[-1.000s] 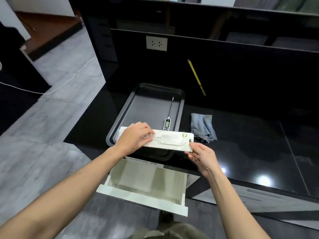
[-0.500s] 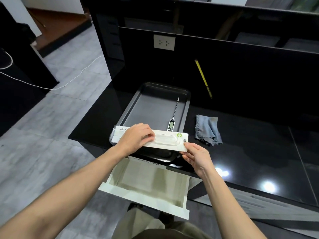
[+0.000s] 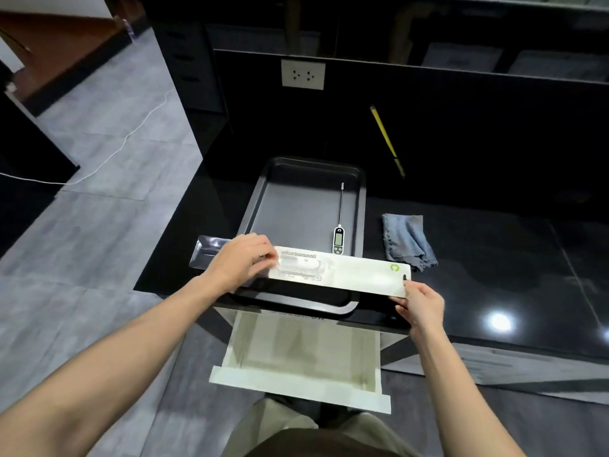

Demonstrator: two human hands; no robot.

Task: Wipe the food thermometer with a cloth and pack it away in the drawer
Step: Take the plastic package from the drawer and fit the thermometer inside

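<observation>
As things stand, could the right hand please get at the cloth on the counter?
Probably yes, once freed: the cloth lies uncovered on the counter, just beyond the right hand, with nothing between. But that hand is pinching the white sleeve, so it must let go first.

We are seeing the left hand (image 3: 242, 260) covering the joint between the clear plastic insert (image 3: 206, 253) and the white card sleeve (image 3: 346, 273). The sleeve's print is reading too small and blurred. The sleeve is hiding the tray's (image 3: 298, 206) six o'clock floor. Both forearms are running off at six o'clock.
</observation>
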